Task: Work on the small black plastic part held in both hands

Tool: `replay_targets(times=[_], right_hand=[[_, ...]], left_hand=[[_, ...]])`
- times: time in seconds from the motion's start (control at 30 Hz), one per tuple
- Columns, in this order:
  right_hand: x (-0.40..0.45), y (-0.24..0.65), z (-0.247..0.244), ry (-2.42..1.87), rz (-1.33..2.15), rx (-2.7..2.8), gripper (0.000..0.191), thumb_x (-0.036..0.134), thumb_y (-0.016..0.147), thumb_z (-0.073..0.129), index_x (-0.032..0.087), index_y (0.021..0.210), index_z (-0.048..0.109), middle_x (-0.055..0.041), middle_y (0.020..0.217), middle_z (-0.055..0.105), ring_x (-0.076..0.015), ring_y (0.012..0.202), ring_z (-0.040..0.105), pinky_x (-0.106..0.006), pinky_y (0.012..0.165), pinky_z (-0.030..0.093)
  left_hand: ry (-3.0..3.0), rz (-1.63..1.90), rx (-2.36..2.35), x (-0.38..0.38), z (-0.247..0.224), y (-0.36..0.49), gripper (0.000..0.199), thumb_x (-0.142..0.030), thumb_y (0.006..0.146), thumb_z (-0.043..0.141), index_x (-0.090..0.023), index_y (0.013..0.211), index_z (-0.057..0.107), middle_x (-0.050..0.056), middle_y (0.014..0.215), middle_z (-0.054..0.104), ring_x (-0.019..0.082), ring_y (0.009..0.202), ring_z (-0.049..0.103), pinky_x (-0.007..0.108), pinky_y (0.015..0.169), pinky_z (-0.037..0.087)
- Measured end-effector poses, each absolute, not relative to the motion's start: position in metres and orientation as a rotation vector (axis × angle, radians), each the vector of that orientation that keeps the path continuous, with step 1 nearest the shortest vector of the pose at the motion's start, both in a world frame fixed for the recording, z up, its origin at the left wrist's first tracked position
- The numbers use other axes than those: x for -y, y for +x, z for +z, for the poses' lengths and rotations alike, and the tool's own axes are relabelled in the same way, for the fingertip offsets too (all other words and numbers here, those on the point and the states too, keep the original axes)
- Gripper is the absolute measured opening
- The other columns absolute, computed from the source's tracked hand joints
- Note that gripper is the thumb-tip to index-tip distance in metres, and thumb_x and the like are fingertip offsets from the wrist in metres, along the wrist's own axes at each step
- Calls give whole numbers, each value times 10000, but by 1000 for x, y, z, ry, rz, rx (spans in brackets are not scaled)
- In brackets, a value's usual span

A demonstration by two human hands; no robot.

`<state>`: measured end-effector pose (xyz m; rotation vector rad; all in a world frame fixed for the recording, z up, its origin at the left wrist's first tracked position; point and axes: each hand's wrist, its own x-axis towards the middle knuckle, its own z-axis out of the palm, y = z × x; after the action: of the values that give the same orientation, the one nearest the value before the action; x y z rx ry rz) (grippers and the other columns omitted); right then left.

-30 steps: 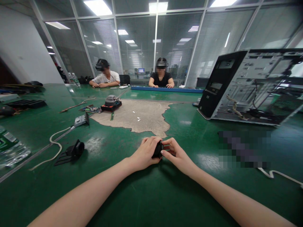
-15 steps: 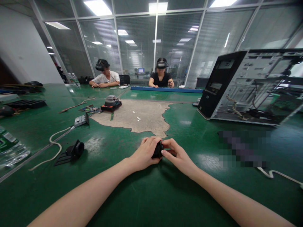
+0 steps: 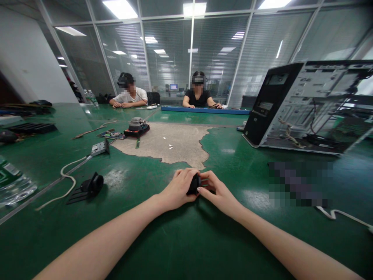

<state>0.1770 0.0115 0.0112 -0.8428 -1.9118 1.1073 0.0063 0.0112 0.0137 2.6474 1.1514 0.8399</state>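
Note:
A small black part (image 3: 192, 186) is held just above the green table (image 3: 180, 237), in front of the bare patch's tip. Around its left side wrap the fingers and thumb of my left hand (image 3: 179, 189), hiding much of it. My right hand (image 3: 215, 189) has thumb and fingertips closed on the part's right end. What exactly the part is cannot be made out. To the left lies a black plastic piece (image 3: 92, 186) with a round opening and thin prongs.
An open computer case (image 3: 269, 105) stands at right. Left are a bottle (image 3: 14, 181), a cable (image 3: 70, 181), a metal bracket (image 3: 100, 147) and a fan-like part (image 3: 136, 126). Two people (image 3: 132, 95) sit across, behind a blue strip (image 3: 204, 110).
My right fingers have shifted slightly at the part's right end. Across the table, one person's raised hand has come down to the blue strip.

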Motion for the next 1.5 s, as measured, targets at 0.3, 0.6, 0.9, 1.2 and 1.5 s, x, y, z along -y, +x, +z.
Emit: replay_targets(times=[0.3, 0.6, 0.9, 1.2, 1.5], right_hand=[[-12, 176, 11, -856, 1048, 1870, 176, 240, 776, 502, 206, 941, 453, -32, 937, 512, -154, 895, 547, -301, 739, 499], [-12, 176, 12, -863, 1075, 1897, 232, 235, 767, 508, 205, 990, 449, -37, 952, 520, -150, 876, 546, -316, 751, 500], [-11, 176, 12, -850, 1030, 1881, 172, 235, 776, 499, 213, 942, 458, -30, 944, 514, -154, 908, 544, -309, 766, 491], [-10, 175, 15, -861, 1099, 1859, 237, 242, 775, 496, 204, 999, 428, -48, 979, 510, -157, 882, 552, -332, 746, 499], [-11, 177, 11, -825, 884, 1915, 157, 242, 774, 502, 217, 929, 494, -52, 1008, 477, -175, 954, 505, -307, 756, 489]], left_hand=[[2635, 859, -1149, -11, 15, 7, 543, -203, 677, 579, -206, 1141, 298, 79, 1134, 444, 218, 1087, 393, 375, 902, 294], [2628, 858, -1148, -11, 13, 7, 564, -180, 655, 583, -207, 1142, 300, 76, 1130, 446, 219, 1082, 396, 383, 904, 293], [2634, 859, -1157, -11, 14, 7, 539, -196, 671, 576, -202, 1139, 308, 78, 1125, 448, 217, 1079, 400, 382, 900, 300], [2633, 864, -1147, -11, 14, 7, 548, -183, 662, 580, -203, 1132, 299, 76, 1126, 451, 216, 1082, 400, 376, 899, 299], [2631, 853, -1166, -10, 15, 6, 575, -187, 655, 590, -212, 1142, 287, 78, 1139, 438, 222, 1086, 393, 387, 906, 293]])
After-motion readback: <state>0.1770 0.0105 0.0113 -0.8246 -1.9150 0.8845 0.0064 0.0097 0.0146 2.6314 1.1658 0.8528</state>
